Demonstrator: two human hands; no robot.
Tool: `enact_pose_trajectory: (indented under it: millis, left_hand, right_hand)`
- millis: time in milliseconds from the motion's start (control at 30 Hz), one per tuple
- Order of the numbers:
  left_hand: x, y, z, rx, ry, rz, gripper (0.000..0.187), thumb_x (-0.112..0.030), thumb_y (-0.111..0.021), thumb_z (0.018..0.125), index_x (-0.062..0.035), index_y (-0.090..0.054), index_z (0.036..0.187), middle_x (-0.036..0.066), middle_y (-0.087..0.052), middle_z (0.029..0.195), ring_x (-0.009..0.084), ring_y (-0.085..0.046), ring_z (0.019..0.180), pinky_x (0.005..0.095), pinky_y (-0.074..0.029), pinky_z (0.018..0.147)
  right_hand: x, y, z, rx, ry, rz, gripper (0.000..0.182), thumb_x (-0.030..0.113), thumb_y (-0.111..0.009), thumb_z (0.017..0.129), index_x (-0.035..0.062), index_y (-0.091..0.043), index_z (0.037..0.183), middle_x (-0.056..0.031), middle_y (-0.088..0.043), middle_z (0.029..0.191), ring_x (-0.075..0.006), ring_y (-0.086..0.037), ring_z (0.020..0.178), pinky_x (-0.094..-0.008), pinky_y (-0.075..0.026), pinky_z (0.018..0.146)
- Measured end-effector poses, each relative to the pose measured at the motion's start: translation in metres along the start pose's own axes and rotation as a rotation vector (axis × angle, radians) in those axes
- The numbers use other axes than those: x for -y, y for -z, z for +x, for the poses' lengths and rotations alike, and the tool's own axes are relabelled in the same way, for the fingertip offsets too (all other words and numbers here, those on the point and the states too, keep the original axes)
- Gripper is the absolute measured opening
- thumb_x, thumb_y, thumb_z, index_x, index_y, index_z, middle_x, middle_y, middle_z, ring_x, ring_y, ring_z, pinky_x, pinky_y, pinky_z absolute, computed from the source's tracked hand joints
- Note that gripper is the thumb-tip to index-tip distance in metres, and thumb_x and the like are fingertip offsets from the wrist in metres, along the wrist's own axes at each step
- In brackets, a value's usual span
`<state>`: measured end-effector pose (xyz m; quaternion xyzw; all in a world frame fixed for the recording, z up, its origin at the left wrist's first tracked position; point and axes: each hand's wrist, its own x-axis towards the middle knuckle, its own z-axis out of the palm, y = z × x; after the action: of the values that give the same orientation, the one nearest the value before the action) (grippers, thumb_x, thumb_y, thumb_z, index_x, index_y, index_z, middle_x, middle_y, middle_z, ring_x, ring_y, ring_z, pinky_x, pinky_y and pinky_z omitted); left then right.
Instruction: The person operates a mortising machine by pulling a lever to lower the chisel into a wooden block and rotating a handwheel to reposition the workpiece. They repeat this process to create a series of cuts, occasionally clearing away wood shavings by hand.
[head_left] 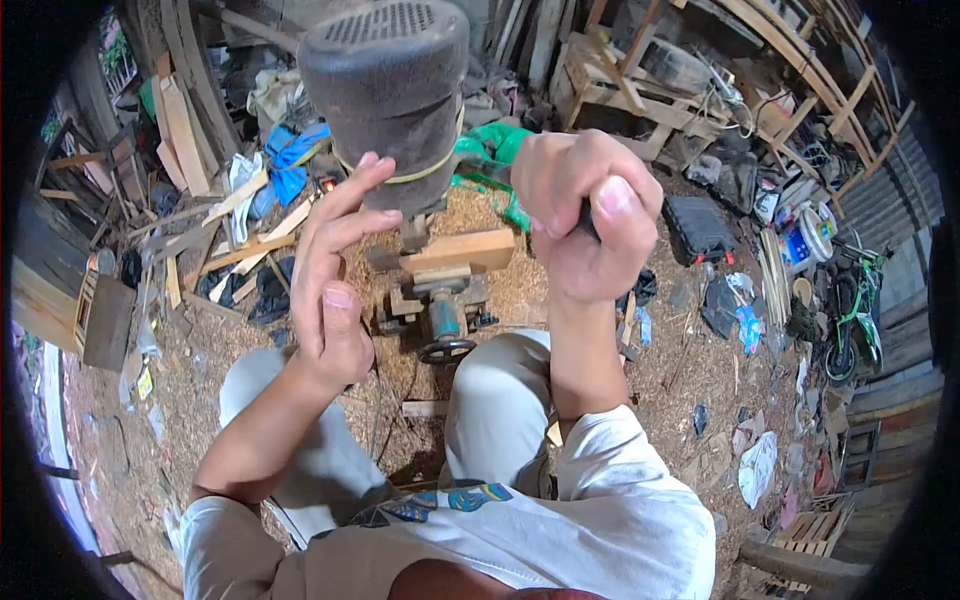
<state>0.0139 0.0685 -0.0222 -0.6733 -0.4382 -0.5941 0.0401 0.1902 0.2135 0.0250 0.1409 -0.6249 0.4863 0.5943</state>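
Upper centre of frame: dark motor housing (pixel 385 95) of a router-like power tool, left hand (pixel 335 275) with fingers spread, tips resting on its side; right hand (pixel 590 215) fist-clamped on a dark handle (pixel 588 222), over sawdust floor (pixel 200 390).

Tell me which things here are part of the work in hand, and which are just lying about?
In use:
left hand, open beside the motor
right hand, gripping a dark handle
motor
wooden block

Lying about:
black case
blue cloth
white bucket
bicycle
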Motion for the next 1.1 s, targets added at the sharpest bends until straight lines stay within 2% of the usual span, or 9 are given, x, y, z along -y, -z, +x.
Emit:
enact_pose_trajectory:
  millis: [67,200,367,567,733,833,900,1067,1100]
  left_hand:
    - [0.001,0.0,-0.001,0.008,0.002,0.001,0.065,-0.052,-0.029,0.115,0.0003,-0.064,0.129,0.031,-0.056,0.151,0.0473,-0.049,0.148,0.0583,-0.034,0.123]
    - [0.0,0.003,-0.002,0.034,0.021,-0.014,0.069,-0.056,-0.025,0.115,-0.0003,-0.064,0.129,0.031,-0.054,0.153,0.0467,-0.046,0.15,0.0585,-0.032,0.125]
    - [0.003,0.005,-0.002,0.026,0.003,-0.02,0.07,-0.055,-0.023,0.115,-0.0002,-0.064,0.127,0.032,-0.052,0.153,0.0467,-0.046,0.15,0.0573,-0.031,0.126]
    - [-0.003,0.015,-0.001,0.025,-0.009,0.015,0.071,-0.053,-0.021,0.115,-0.0007,-0.068,0.119,0.032,-0.053,0.152,0.0465,-0.046,0.15,0.0584,-0.033,0.125]
    - [-0.013,0.023,-0.001,0.035,-0.013,0.004,0.074,-0.054,-0.019,0.115,-0.0012,-0.071,0.112,0.033,-0.052,0.152,0.0466,-0.046,0.15,0.0595,-0.035,0.124]
    - [-0.022,0.032,0.006,-0.034,-0.049,-0.044,0.061,-0.047,-0.033,0.115,-0.001,-0.072,0.109,0.031,-0.059,0.147,0.045,-0.052,0.145,0.0571,-0.039,0.121]
    - [-0.032,0.048,0.015,0.217,-0.005,0.029,0.041,-0.035,-0.052,0.11,0.0003,-0.073,0.107,0.027,-0.066,0.138,0.0416,-0.062,0.135,0.0524,-0.046,0.115]
    - [-0.037,0.078,0.013,0.362,0.124,-0.041,0.041,-0.035,-0.053,0.108,-0.0008,-0.075,0.105,0.023,-0.072,0.132,0.0408,-0.067,0.129,0.0539,-0.047,0.115]
    - [-0.041,0.086,0.013,0.453,0.188,-0.053,0.037,-0.032,-0.056,0.106,-0.0008,-0.076,0.106,0.022,-0.072,0.131,0.0399,-0.068,0.127,0.0525,-0.048,0.113]
  right_hand:
    - [0.0,0.0,-0.013,-0.016,0.044,0.069,0.038,0.025,-0.058,0.094,0.0016,-0.05,0.066,-0.0033,-0.048,0.059,-0.0147,-0.043,0.052,-0.0318,-0.029,0.051]
    - [0.011,0.002,-0.035,0.057,0.047,-0.119,0.039,0.036,-0.054,0.097,0.0091,-0.049,0.068,-0.0007,-0.048,0.057,-0.0168,-0.039,0.052,-0.0359,-0.028,0.052]
    - [0.009,0.001,-0.045,0.029,0.082,-0.131,0.039,0.035,-0.055,0.096,0.0095,-0.048,0.068,-0.0007,-0.048,0.056,-0.0183,-0.041,0.051,-0.0373,-0.03,0.053]
    - [0.012,0.004,-0.111,0.091,0.174,-0.124,0.034,0.03,-0.058,0.085,0.0086,-0.049,0.06,-0.0033,-0.048,0.057,-0.0255,-0.048,0.052,-0.0416,-0.038,0.057]
    - [0.023,0.001,-0.139,0.046,0.01,-0.214,0.035,0.032,-0.058,0.083,0.009,-0.05,0.059,-0.0043,-0.052,0.058,-0.0259,-0.052,0.058,-0.0441,-0.044,0.07]
    - [0.028,0.005,-0.133,0.108,-0.072,-0.214,0.034,0.032,-0.057,0.083,0.0094,-0.05,0.059,-0.0044,-0.052,0.058,-0.0257,-0.054,0.061,-0.045,-0.044,0.077]
    - [0.036,0.012,-0.127,0.219,-0.2,-0.21,0.031,0.032,-0.057,0.082,0.0099,-0.054,0.06,-0.004,-0.054,0.061,-0.0261,-0.055,0.066,-0.0462,-0.043,0.087]
    - [0.062,0.026,-0.088,0.508,-0.566,-0.252,0.028,0.032,-0.057,0.083,0.0095,-0.062,0.067,-0.0041,-0.062,0.071,-0.024,-0.06,0.074,-0.0489,-0.038,0.109]
    - [0.067,0.024,-0.077,0.527,-0.764,-0.26,0.029,0.031,-0.055,0.088,0.0087,-0.063,0.071,-0.0049,-0.064,0.073,-0.0219,-0.062,0.074,-0.051,-0.034,0.115]
